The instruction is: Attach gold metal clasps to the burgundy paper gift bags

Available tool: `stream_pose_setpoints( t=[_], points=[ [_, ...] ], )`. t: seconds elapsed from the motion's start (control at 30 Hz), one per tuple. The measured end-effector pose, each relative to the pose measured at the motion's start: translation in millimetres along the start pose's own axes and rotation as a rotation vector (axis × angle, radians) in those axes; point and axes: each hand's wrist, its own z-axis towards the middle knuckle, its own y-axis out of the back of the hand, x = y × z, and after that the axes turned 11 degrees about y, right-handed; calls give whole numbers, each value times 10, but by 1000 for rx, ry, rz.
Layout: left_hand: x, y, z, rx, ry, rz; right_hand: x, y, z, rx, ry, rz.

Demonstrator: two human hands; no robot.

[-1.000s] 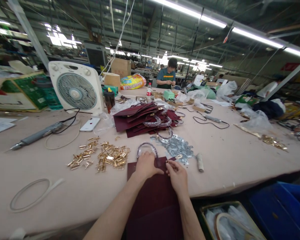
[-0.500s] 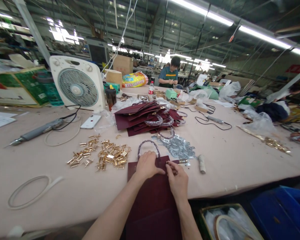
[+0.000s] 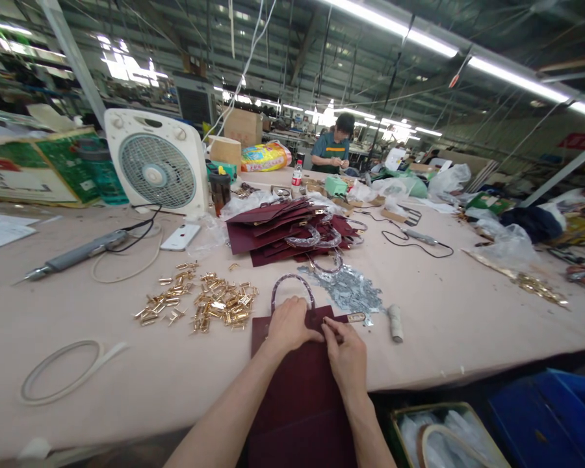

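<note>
A dark red bag (image 3: 302,396) lies flat at the near edge of the desk (image 3: 468,325). Both hands are on its top end. The left hand (image 3: 287,325) lies on the bag with its fingers bent over the top edge, just under the bag's clear handle (image 3: 292,281). Its grip presses the bag, but I cannot tell if it pinches anything. The right hand (image 3: 347,354) is beside it on the bag. Its grip is closed tight: thumb and first finger pinch a thin gold clip (image 3: 355,317) at the bag's top right corner. Gold bits (image 3: 209,305) lie left of the bag. Silver scraps (image 3: 348,289) lie just behind it.
</note>
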Motion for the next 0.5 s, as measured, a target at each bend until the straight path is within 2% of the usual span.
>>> stream_pose_setpoints(
  t=[0.27, 0.5],
  points=[
    [-2, -11, -8, -5, 11, -18, 16, -57, 31, -30, -12, -88],
    [-13, -6, -3, -3, 0, -10, -33, 17, 47, 16, -207, 296]
  ],
)
